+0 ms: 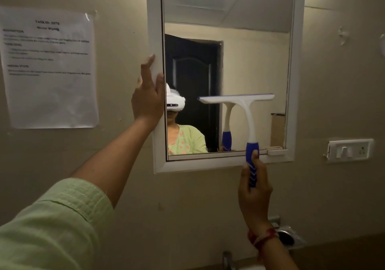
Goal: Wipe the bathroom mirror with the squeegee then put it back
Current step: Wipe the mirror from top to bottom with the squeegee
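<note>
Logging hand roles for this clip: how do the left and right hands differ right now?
The left hand lies open and flat on the mirror frame; the right hand is closed round the squeegee handle. The left sits higher, the right below the mirror. Both are raised towards the mirror.

Bathroom: white-framed wall mirror (229, 61), tap (228, 259) below, switch plate (350, 150) (1 taped instruction sheet (49, 67) beside).
</note>
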